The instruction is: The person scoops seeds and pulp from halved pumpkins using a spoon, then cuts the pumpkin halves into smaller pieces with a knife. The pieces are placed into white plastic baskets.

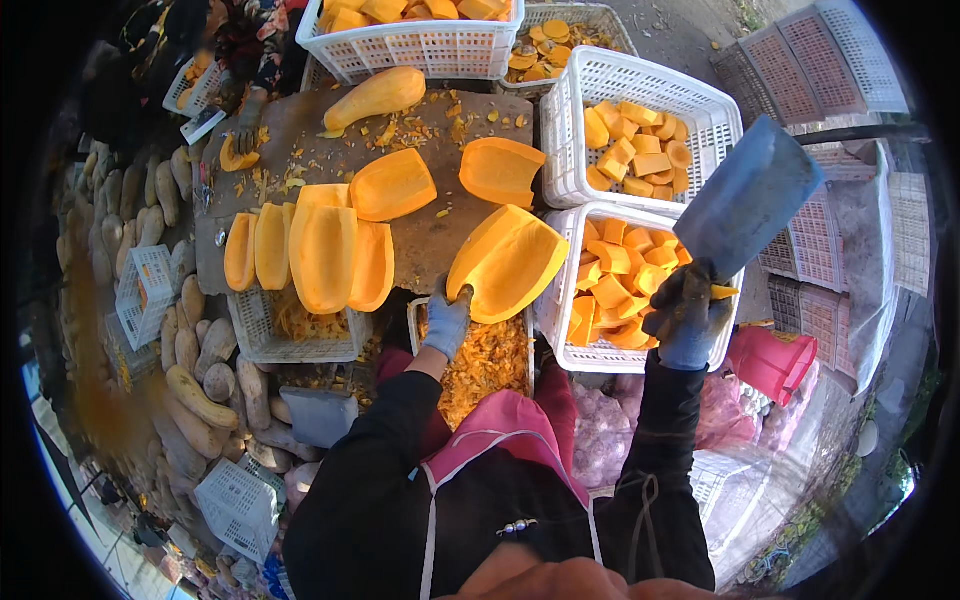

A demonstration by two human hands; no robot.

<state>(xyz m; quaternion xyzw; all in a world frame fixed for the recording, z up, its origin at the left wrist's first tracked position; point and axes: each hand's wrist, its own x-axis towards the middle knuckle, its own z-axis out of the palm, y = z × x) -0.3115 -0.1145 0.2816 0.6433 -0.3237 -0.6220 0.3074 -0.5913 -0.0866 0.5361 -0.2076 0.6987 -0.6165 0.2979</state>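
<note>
My gloved left hand (451,319) grips the lower left end of a hollowed, peeled squash half (514,266) at the near edge of the wooden board (420,244). In my gloved right hand (686,315) is a cleaver (750,196), its broad blade raised over the right-hand crates; a small orange piece shows by the grip. Several hollowed squash pieces (324,259) lie at the board's near left, and another (501,171) lies beyond the held one. Farther back rests a whole peeled squash (376,97). Squash chunks (622,270) fill much of the white plastic crate (551,330) beside my left hand's piece.
A second crate (559,180) of chunks stands behind the first. Under the board's near edge is a bin of orange scraps (484,367). Another person's gloved hand (250,124) touches a squash piece (236,156) at the far left. Unpeeled squashes (217,349) cover the ground at left.
</note>
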